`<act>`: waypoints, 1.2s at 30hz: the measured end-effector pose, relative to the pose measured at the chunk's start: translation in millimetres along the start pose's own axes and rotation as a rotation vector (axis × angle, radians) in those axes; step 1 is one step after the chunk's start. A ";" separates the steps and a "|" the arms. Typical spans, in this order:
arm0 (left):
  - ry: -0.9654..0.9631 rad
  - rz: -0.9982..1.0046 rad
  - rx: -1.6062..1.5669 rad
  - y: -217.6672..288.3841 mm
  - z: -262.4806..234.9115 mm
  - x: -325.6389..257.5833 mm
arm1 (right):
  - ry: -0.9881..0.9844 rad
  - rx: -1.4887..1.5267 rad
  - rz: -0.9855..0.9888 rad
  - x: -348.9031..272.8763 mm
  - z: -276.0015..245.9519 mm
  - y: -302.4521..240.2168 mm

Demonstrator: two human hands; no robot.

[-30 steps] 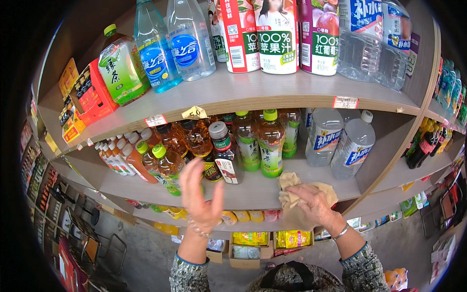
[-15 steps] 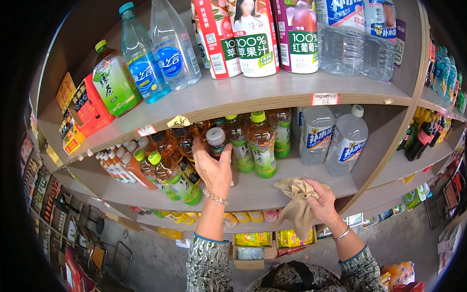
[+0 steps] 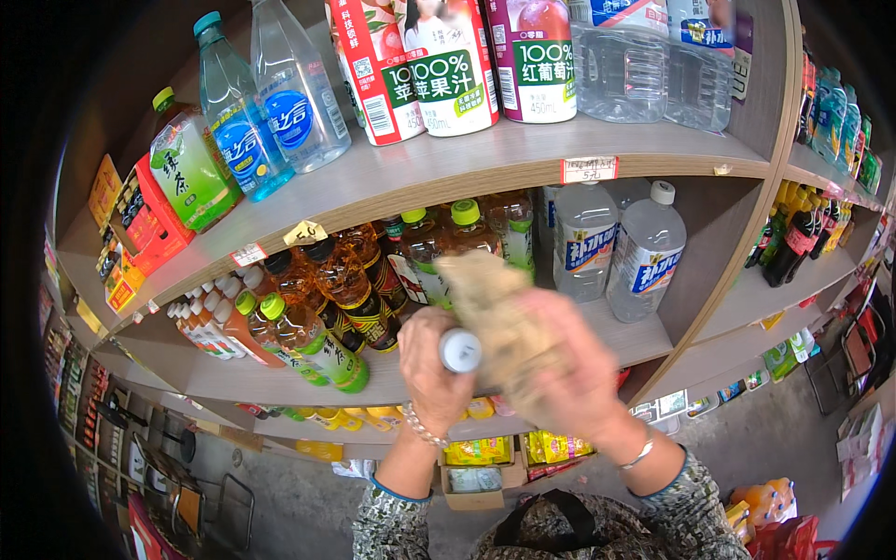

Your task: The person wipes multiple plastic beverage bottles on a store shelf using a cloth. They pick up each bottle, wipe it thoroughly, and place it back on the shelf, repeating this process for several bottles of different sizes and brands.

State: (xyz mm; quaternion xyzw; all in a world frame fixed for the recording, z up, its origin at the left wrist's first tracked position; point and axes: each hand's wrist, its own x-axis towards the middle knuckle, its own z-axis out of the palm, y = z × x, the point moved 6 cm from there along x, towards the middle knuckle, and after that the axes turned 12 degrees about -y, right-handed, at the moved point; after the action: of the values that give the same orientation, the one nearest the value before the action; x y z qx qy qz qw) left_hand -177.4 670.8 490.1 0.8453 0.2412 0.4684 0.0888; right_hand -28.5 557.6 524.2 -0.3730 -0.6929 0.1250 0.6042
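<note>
My left hand (image 3: pixel 428 369) is closed around a bottle with a white cap (image 3: pixel 460 351), held in front of the middle shelf with its cap toward me. Most of the bottle's body is hidden by my fingers and the cloth. A tan cloth (image 3: pixel 497 313), smeared by motion, is gripped in my right hand (image 3: pixel 581 373) and lies against or right beside the bottle. Behind my hands stand green-capped tea bottles (image 3: pixel 469 229). Amber drink bottles with black labels (image 3: pixel 369 313) are left of them.
Clear water bottles (image 3: pixel 651 247) stand at the right of the middle shelf (image 3: pixel 224 369). The upper shelf board (image 3: pixel 420 182) overhangs it, carrying juice bottles (image 3: pixel 453 84) and tall blue bottles (image 3: pixel 241 140). Below, open cartons (image 3: pixel 476 485) hold yellow packs.
My left hand has drawn the white-capped bottle off the shelf toward me. My right hand has brought the cloth up and left to it. The view has shifted slightly.
</note>
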 end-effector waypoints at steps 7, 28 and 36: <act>0.065 0.083 -0.260 -1.0 -3.1 -21.1 | 0.032 -0.084 0.017 20.5 60.8 12.4; 0.240 -0.452 -1.671 -8.7 -39.7 -53.4 | 0.114 1.460 1.057 -102.2 54.2 70.2; -0.108 -0.322 -1.217 46.3 -13.3 -83.4 | 0.297 1.530 1.263 -197.0 71.3 59.7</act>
State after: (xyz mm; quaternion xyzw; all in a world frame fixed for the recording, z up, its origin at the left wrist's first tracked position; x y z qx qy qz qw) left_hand -210.5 588.7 452.3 0.6189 0.0509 0.4590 0.6354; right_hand -74.7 487.1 323.3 -0.1954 -0.0187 0.7869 0.5850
